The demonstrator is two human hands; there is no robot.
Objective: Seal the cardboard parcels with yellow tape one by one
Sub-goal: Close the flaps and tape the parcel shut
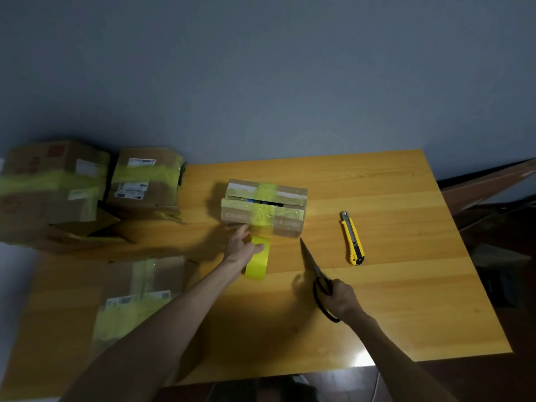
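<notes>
Gripping roll (258,262), left hand (242,246) keeps strip (262,227) running to box (262,207) just beyond it. Right hand (342,297) clutches scissors (314,271), tips pointing toward left hand. Risks: blades nick left hand; slack strip folds, sticks to itself; light box slides.

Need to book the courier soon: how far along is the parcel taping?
Done: three boxes on the left already wear yellow tape. In hand: the middle box has a strip over its top, running to the roll the left hand holds; the right hand holds scissors. Left: cutting that strip; its flaps gape, so probably more tape.
</notes>
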